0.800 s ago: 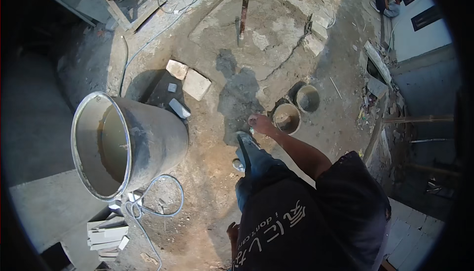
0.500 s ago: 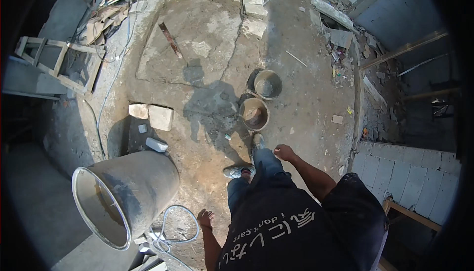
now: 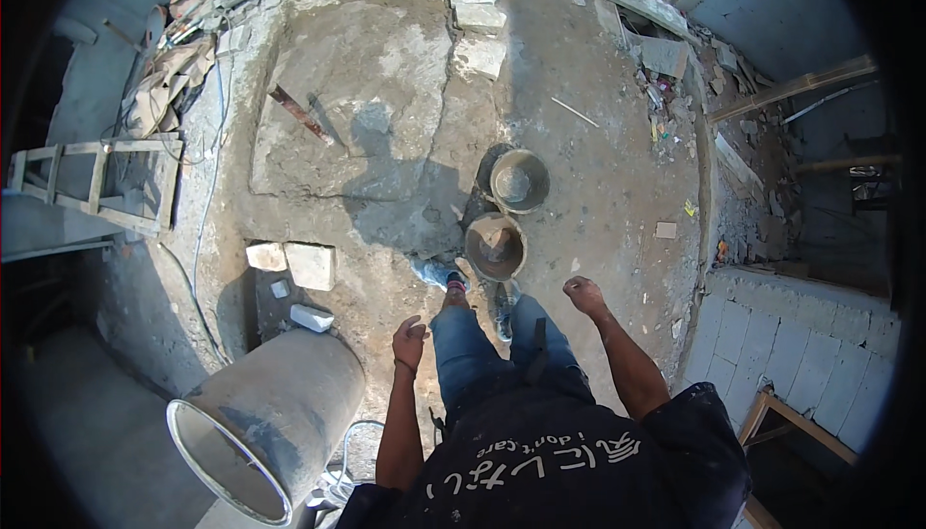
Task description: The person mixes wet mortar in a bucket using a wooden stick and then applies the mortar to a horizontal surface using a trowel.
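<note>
My left hand (image 3: 410, 341) hangs in the air beside my left thigh, fingers loosely bent and partly apart, with nothing seen in it. My right hand (image 3: 583, 295) is held out to the right of my right knee, its fingers curled in and no object showing. Just ahead of my feet stand two round buckets. The nearer bucket (image 3: 518, 257) has some greyish-brown material inside; the farther bucket (image 3: 540, 170) touches or nearly touches it and has something grey at its bottom. Neither hand touches a bucket.
A large grey drum (image 3: 313, 379) lies at my left, near pale blocks (image 3: 312, 267). Ahead, a rusty metal piece (image 3: 301, 114) sticks up from a rough concrete patch (image 3: 386, 56). More blocks (image 3: 479, 18) lie beyond. A wooden ladder-like frame (image 3: 96, 182) is left; rubble (image 3: 666, 95) lines the right.
My left foot has stepped forward toward the nearer bucket. My left hand has swung forward; my right hand is slightly farther right. The drum and pale blocks sit lower in the view.
</note>
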### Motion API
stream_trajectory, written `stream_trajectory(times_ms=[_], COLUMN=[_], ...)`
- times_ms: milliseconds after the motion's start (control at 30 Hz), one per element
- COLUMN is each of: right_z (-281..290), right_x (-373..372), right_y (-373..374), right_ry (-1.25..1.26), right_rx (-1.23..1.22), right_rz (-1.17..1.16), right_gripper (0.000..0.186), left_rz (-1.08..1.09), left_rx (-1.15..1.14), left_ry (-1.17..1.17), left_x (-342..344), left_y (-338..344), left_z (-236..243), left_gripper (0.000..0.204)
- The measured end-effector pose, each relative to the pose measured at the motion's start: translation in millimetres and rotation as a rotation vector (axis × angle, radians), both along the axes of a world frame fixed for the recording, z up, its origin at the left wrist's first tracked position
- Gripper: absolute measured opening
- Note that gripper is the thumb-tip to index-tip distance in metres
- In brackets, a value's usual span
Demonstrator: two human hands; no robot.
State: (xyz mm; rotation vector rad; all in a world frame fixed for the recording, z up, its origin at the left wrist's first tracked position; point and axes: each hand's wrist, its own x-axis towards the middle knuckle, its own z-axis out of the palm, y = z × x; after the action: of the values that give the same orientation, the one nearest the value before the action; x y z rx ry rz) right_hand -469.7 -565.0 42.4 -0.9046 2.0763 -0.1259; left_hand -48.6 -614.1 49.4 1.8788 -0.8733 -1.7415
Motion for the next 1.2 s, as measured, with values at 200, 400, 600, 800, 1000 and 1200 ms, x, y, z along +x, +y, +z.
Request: stream_trajectory(times_ms=[200,400,600,800,1000,1200], right_z=[9.6,-29.1,-174.6,-340.5,-412.2,-367.8], right_x=[9.0,-3.2,-7.2,20.9,16.3,-31.8], right_y=[-52.4,-118.2,-218.8,-292.0,-284.6,-287.3], right_ry=[0.015,0.093,0.076,0.304,0.411,0.096], right_rx=[-0.115,-0.038,0.077,0.103,0.101,-0.109], right_rz=[-0.071,0.105,0.508,0.672,0.9,0.484], right_gripper=[0.029,0.036,0.052,0.073,0.05,0.038], left_rz=[-0.197,-0.009,0.415,0.646,0.794,0.839], left_rx=[0.006,0.234,0.528,0.889,0.837,0.88], left_ry=[-0.145,-0.025,0.273,0.26,0.09,0.287], left_x=[-18.4,-49.9,-135.2,-215.1,-230.1,-235.2], left_y=[-33.4,-27.2,-11.6,4.6,2.1,-9.3], left_z=[-62.5,-100.5,-236.2,-400.6,-463.5,-420.7], left_gripper=[0.031,0.031,0.034,0.043,0.044,0.038])
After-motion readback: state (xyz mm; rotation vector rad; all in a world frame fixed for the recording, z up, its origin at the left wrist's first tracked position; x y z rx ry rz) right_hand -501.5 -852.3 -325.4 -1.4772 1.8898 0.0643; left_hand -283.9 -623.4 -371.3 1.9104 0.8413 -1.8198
